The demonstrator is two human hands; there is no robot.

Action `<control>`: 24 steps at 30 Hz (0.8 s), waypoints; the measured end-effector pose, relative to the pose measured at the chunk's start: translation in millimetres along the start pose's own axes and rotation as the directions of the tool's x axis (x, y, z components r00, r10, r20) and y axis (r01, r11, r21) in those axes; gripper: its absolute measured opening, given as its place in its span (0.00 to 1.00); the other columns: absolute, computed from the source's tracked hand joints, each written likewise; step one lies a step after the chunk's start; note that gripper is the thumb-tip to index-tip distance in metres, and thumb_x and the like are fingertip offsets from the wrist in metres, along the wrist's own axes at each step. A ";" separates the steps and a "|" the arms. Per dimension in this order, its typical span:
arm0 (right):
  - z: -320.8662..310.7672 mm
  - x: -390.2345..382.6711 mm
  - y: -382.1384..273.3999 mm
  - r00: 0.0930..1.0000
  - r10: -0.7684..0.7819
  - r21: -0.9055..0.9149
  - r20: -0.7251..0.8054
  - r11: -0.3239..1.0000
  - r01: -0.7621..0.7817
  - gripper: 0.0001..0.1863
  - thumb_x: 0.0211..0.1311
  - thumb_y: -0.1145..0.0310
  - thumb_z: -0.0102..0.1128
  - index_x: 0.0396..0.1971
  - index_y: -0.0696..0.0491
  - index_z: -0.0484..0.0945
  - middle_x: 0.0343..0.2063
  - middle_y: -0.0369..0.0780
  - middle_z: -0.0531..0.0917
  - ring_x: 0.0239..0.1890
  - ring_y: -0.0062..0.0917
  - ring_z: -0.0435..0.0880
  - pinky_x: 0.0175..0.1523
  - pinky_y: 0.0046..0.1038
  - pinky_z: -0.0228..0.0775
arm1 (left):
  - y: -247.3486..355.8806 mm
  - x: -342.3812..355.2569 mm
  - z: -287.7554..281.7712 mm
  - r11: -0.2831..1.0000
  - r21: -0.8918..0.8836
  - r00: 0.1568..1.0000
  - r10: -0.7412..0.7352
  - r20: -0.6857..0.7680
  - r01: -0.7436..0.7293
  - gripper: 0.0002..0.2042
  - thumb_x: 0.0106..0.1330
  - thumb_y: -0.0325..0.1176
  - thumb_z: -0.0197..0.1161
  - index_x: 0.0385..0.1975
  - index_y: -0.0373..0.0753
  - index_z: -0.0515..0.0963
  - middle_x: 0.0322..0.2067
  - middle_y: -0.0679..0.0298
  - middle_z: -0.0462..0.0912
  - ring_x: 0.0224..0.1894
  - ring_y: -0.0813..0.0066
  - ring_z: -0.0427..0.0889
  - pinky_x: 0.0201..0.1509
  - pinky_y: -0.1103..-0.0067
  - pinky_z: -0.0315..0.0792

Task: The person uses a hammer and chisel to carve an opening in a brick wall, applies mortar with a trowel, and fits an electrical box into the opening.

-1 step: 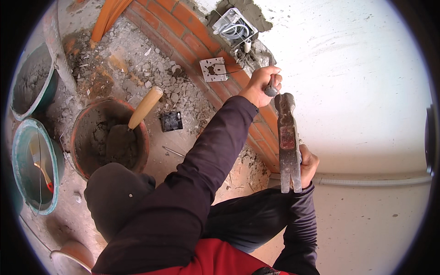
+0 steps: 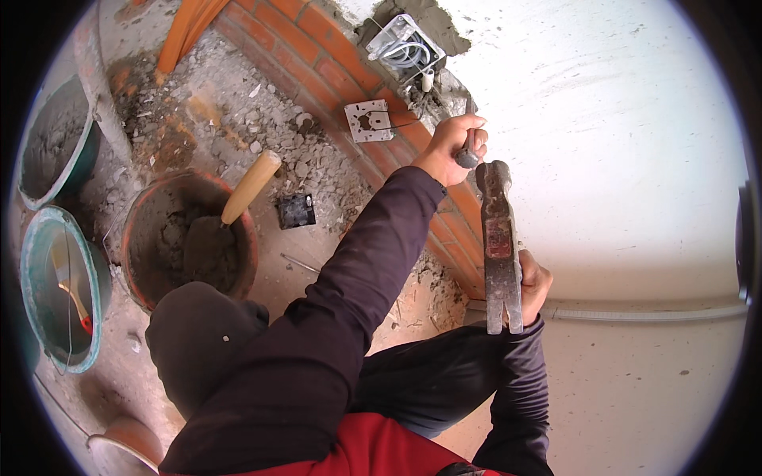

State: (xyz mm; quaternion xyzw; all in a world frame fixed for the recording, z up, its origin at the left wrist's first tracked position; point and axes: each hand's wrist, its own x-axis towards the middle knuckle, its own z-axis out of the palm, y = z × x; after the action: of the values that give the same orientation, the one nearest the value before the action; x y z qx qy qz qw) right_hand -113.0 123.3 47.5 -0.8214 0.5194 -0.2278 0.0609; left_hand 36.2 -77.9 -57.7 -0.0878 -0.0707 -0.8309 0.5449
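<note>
My left hand (image 2: 444,159) is closed around a metal chisel (image 2: 467,158), its blunt end toward the hammer and its other end at the broken plaster edge. In my right hand (image 2: 536,284) is a worn claw hammer (image 2: 498,230), whose head stands just right of the chisel, apart from it. The fingers round the handle are partly hidden by the head. Above my left hand, an electrical box (image 2: 409,49) with coiled grey wires sits in grey mortar. A white mounting plate (image 2: 368,121) with a dark smear lies against the exposed orange brick (image 2: 337,79), a dark wire near it.
To the left, an orange-rimmed bucket (image 2: 252,258) holds mortar and a wooden-handled trowel (image 2: 252,186). Green buckets (image 2: 97,333) stand farther left, one with a brush (image 2: 77,305) inside. Rubble (image 2: 298,155), a black square box (image 2: 297,211) and a thin metal rod (image 2: 300,262) lie on the floor.
</note>
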 end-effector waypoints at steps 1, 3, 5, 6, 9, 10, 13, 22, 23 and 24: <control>0.7 1.1 -1.1 1.000 -0.009 -0.009 -0.006 1.000 0.009 0.41 0.57 0.29 0.57 0.30 0.62 0.78 0.18 0.44 0.76 0.20 0.31 0.80 0.28 0.29 0.70 | 1.4 0.5 -2.3 1.000 0.010 1.000 -0.006 -0.001 0.006 0.07 0.67 0.34 0.54 0.26 0.46 0.67 0.15 0.71 0.66 0.18 0.78 0.61 0.25 0.77 0.57; 0.8 2.7 -2.4 1.000 -0.026 -0.034 -0.016 0.999 0.026 0.41 0.56 0.29 0.57 0.28 0.62 0.77 0.17 0.42 0.75 0.19 0.30 0.79 0.27 0.28 0.68 | 3.4 1.4 -4.9 1.000 0.017 1.000 -0.016 0.018 0.016 0.07 0.68 0.35 0.53 0.27 0.46 0.67 0.15 0.72 0.66 0.17 0.78 0.61 0.23 0.78 0.56; -0.2 1.4 1.5 0.996 -0.087 -0.056 -0.010 0.995 0.087 0.41 0.57 0.29 0.56 0.27 0.61 0.75 0.16 0.41 0.73 0.18 0.31 0.77 0.25 0.29 0.67 | 5.1 0.7 -3.9 1.000 0.014 0.998 -0.024 0.057 0.023 0.06 0.71 0.36 0.52 0.30 0.45 0.68 0.15 0.73 0.67 0.17 0.79 0.63 0.21 0.79 0.56; -0.9 1.4 1.6 0.993 -0.117 -0.069 -0.007 0.991 0.116 0.41 0.57 0.28 0.56 0.26 0.61 0.75 0.15 0.41 0.72 0.18 0.31 0.77 0.25 0.29 0.66 | 3.4 -0.5 -0.9 1.000 0.008 0.999 -0.012 0.043 0.012 0.06 0.70 0.36 0.52 0.30 0.45 0.68 0.15 0.73 0.67 0.17 0.80 0.63 0.21 0.79 0.56; 0.6 2.0 -3.5 0.933 -0.357 -0.087 -0.051 0.932 0.352 0.30 0.60 0.39 0.59 0.24 0.56 0.72 0.15 0.41 0.71 0.16 0.35 0.74 0.26 0.31 0.67 | 0.0 -3.5 6.2 1.000 0.000 1.000 0.024 0.002 -0.024 0.06 0.70 0.37 0.52 0.31 0.45 0.68 0.15 0.74 0.67 0.17 0.81 0.62 0.22 0.79 0.54; 1.8 2.5 -5.2 0.895 -0.439 -0.091 -0.074 0.897 0.432 0.28 0.61 0.42 0.60 0.25 0.56 0.71 0.16 0.41 0.71 0.17 0.36 0.74 0.26 0.32 0.67 | 0.1 -2.7 8.5 0.999 0.001 0.999 0.034 -0.006 -0.034 0.06 0.70 0.37 0.53 0.30 0.46 0.69 0.15 0.74 0.67 0.17 0.81 0.62 0.22 0.79 0.54; 10.6 14.8 14.7 0.811 -0.575 -0.260 -0.108 0.803 0.536 0.17 0.60 0.58 0.62 0.28 0.59 0.73 0.17 0.43 0.76 0.18 0.36 0.77 0.29 0.31 0.69 | 0.2 -0.3 9.1 0.998 0.000 0.998 0.057 -0.026 -0.057 0.06 0.70 0.36 0.52 0.30 0.46 0.68 0.16 0.74 0.67 0.17 0.81 0.62 0.22 0.80 0.55; 3.9 2.5 19.1 0.925 -0.379 -0.116 -0.040 0.921 0.372 0.14 0.66 0.65 0.54 0.30 0.63 0.75 0.15 0.39 0.71 0.17 0.26 0.66 0.28 0.29 0.65 | 0.3 0.7 8.3 0.999 -0.003 0.998 0.045 -0.041 -0.045 0.07 0.71 0.36 0.52 0.28 0.47 0.67 0.16 0.73 0.68 0.19 0.79 0.64 0.25 0.79 0.61; 4.5 8.0 23.0 0.878 -0.468 -0.060 -0.102 0.884 0.464 0.16 0.68 0.62 0.55 0.31 0.62 0.75 0.15 0.39 0.70 0.17 0.26 0.67 0.30 0.28 0.65 | -4.3 1.8 12.6 0.999 -0.019 0.999 0.033 -0.022 -0.034 0.07 0.70 0.36 0.52 0.28 0.47 0.67 0.16 0.73 0.68 0.18 0.79 0.63 0.25 0.79 0.61; 7.2 12.7 26.2 0.937 -0.342 -0.065 -0.072 0.939 0.338 0.16 0.69 0.61 0.55 0.32 0.62 0.75 0.15 0.39 0.70 0.17 0.27 0.67 0.30 0.28 0.65 | -3.8 2.0 14.4 0.999 -0.026 1.000 0.028 -0.008 -0.028 0.07 0.70 0.36 0.52 0.29 0.47 0.67 0.16 0.73 0.67 0.18 0.79 0.63 0.25 0.79 0.61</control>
State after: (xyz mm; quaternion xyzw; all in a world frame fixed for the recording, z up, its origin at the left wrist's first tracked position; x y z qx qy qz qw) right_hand -127.0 99.3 36.3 -0.8899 0.3774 -0.2551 -0.0221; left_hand 32.9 -75.0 -43.4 -0.0926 -0.0564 -0.8243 0.5557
